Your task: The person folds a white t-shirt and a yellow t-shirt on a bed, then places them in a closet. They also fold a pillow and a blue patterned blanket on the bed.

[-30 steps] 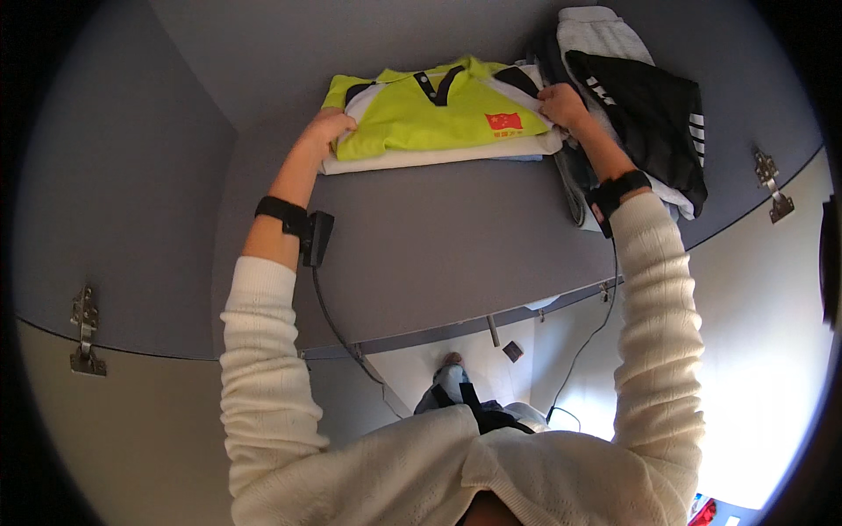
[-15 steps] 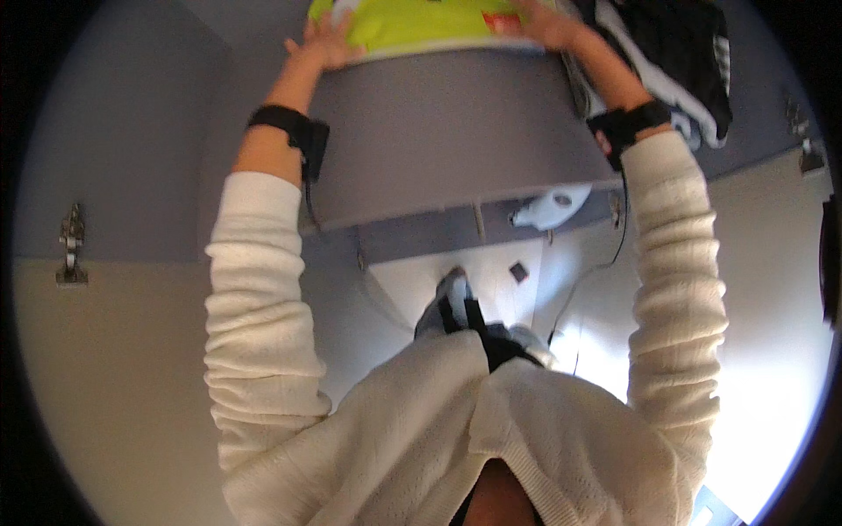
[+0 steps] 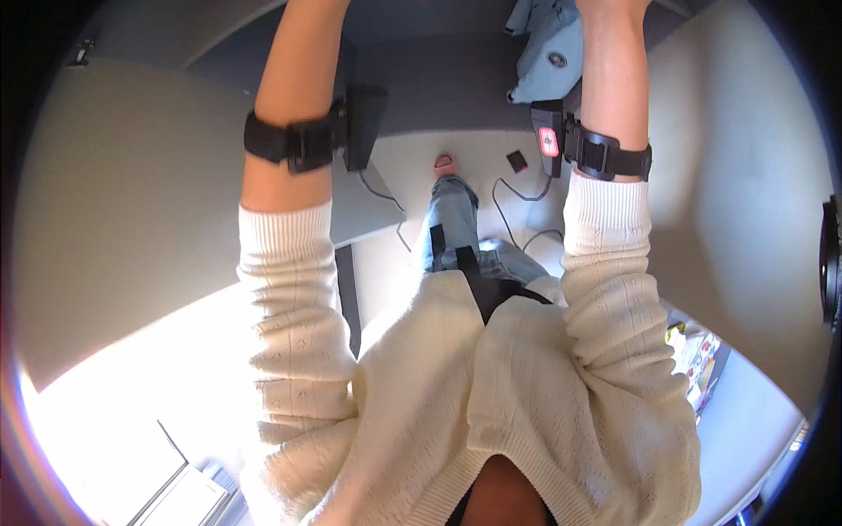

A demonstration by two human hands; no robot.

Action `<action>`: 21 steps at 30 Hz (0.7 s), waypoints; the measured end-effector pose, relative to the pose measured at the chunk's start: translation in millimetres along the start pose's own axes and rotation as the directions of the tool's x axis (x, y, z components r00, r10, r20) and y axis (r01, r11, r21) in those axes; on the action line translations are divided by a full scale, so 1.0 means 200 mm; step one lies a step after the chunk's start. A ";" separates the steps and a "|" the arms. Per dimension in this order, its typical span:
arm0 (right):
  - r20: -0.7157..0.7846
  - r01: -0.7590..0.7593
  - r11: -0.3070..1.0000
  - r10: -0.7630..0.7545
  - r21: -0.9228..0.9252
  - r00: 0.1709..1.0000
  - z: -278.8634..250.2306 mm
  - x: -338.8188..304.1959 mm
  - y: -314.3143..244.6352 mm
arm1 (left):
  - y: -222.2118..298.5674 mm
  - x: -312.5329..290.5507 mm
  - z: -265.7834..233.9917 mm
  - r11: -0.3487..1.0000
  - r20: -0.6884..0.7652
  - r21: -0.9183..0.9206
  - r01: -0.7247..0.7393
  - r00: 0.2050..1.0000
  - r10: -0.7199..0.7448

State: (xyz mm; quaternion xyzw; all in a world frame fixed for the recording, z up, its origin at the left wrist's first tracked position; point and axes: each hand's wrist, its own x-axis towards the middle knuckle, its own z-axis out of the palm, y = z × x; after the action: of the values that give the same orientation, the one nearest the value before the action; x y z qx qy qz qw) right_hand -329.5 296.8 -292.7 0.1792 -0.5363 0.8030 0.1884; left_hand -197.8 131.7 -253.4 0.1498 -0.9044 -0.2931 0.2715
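Note:
Both my arms reach up past the upper edge of the picture, in cream knitted sleeves. My left hand lies beyond that edge; only the left forearm (image 3: 303, 66) and its black wrist strap with a box (image 3: 311, 140) show. Of my right hand (image 3: 614, 5) just the base is visible, its fingers cut off, so I cannot tell what it touches. Close beside the right forearm stands a pale blue plastic bottle (image 3: 548, 66) in the dark grey cupboard. The right wrist bears a similar black strap (image 3: 601, 153).
Cupboard doors flank me, a left door (image 3: 132, 167) and a right door (image 3: 719, 140). A small dark square (image 3: 517, 161) lies on the pale floor (image 3: 399, 171) near my foot (image 3: 445, 164). Cables (image 3: 500, 206) hang from the wrist boxes.
My view has shifted lower and my arms are nearer together. The yellow-green cloth that my hands were touching and the black and grey clothes have left the picture.

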 end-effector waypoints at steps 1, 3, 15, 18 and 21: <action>-0.021 -0.049 0.999 0.050 0.021 0.999 -0.07 -0.05 0.02 | 0.01 -0.10 0.02 0.995 0.065 -0.087 0.038 0.997 -0.033; -0.029 -0.105 0.994 0.106 0.013 0.994 -0.19 -0.12 0.04 | 0.00 -0.31 0.03 1.000 0.072 -0.014 -0.006 0.997 0.007; 0.078 -0.295 0.949 0.304 -0.110 0.949 -0.77 -0.78 -0.03 | -0.32 -1.70 -0.21 0.916 0.399 0.121 0.383 0.826 -0.398; 0.235 -0.353 0.909 0.401 -0.219 0.886 -0.64 -1.05 -0.04 | -0.41 -2.03 -0.38 0.860 0.461 0.033 0.509 0.756 -0.465; 0.496 -0.435 0.842 0.540 -0.320 0.680 -0.43 -1.50 -0.07 | -0.52 -2.47 -0.64 0.797 0.371 -0.084 0.599 0.761 -0.532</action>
State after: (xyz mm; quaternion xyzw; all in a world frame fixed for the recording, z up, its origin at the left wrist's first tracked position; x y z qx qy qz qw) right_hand -70.4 347.9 -460.6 0.2425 -0.6639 0.6824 -0.1864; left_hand 285.9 204.9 -429.6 0.3381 -0.8146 -0.4704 0.0286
